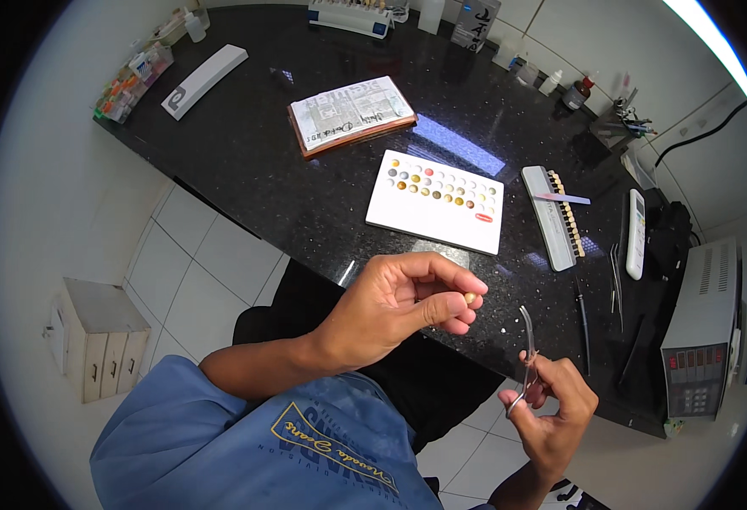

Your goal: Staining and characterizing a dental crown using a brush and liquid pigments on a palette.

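Between the thumb and fingertips of my left hand (407,297) is a small yellowish piece (470,298), which looks like a dental crown. It is held above the near edge of the dark counter. To the right and lower, my right hand (556,408) grips curved silver forceps (527,340) by the handle end, their slim tip pointing up and away from me. The tip is apart from the crown. Beyond my left hand lies a white palette (433,225) with rows of coloured wells.
Right of the palette lies a tooth shade guide (552,229) with a pale strip across it. Farther right are a white remote control (635,234), thin tools (583,327) and a boxy device (705,340). A notepad (352,110) and a long white box (206,81) lie farther back.
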{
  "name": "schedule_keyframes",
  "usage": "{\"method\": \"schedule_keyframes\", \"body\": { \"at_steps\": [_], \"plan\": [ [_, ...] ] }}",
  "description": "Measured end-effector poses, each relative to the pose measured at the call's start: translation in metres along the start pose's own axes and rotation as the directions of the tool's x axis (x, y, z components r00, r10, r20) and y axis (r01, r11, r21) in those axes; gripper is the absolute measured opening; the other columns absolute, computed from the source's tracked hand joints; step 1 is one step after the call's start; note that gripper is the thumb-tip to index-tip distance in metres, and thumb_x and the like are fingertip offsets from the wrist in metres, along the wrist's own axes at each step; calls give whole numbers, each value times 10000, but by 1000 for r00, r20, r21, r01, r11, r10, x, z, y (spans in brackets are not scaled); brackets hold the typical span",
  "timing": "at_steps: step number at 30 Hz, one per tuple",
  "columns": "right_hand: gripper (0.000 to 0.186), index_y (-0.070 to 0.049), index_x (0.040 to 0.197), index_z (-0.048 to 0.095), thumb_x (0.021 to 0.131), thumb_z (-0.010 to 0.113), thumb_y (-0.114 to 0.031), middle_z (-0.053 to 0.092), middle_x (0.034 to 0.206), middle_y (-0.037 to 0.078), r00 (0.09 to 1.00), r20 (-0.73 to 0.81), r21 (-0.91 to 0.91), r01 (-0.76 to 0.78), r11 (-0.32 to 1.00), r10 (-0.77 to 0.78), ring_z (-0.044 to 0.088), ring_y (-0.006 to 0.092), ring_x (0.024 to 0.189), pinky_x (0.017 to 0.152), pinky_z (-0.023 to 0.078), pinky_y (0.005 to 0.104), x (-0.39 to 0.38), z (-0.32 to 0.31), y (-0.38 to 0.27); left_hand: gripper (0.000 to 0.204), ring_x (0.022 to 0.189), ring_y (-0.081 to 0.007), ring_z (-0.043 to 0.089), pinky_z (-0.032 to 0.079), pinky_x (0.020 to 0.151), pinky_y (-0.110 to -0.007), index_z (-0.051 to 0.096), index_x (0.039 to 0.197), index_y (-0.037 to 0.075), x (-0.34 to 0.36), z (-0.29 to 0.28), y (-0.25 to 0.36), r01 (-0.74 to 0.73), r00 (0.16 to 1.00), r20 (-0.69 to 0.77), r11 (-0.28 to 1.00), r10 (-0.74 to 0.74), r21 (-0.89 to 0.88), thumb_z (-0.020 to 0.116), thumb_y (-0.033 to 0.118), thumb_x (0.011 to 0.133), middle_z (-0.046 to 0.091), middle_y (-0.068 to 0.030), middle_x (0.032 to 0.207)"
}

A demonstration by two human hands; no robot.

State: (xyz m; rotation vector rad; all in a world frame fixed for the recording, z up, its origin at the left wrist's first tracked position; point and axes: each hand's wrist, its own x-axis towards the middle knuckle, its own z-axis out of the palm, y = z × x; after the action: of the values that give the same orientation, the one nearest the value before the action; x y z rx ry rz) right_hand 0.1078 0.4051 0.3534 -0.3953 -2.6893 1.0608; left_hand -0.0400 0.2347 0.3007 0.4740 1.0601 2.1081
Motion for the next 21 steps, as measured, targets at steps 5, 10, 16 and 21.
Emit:
{"method": "schedule_keyframes", "body": {
  "at_steps": [5,10,16,21],
  "plan": [
    [467,-78,923,688,499,845,-194,497,618,6,995,82,14,61,998,-62,488,88,503,444,385,216,3,14,0,154,838,-139,618,562,734,-266,583,1007,-33,-4,1,4,-17,1000,-10,1000,17,-25,589,28,866,592,-111,953],
    [489,-81,940,692,492,844,-205,500,625,5,994,68,3,81,997,-81,494,93,504,446,395,227,1,24,2,152,835,-140,620,567,721,-266,579,997,-35,-7,0,7,-2,1000,-2,999,2,-52,595,35,863,592,-110,945],
    [508,-82,965,692,498,841,-213,514,633,14,991,43,-59,127,990,-125,520,110,516,454,411,245,0,24,1,171,821,-142,626,575,704,-266,588,994,-47,-8,-1,7,24,1000,-8,996,-25,-85,609,52,855,600,-109,916],
    [503,-82,974,691,509,837,-206,514,631,17,989,44,-79,144,986,-141,536,115,529,460,416,248,1,23,0,177,805,-143,630,578,710,-260,609,1004,-45,-8,-1,7,32,999,14,997,-32,-66,606,50,854,602,-120,910]
  ]
}}
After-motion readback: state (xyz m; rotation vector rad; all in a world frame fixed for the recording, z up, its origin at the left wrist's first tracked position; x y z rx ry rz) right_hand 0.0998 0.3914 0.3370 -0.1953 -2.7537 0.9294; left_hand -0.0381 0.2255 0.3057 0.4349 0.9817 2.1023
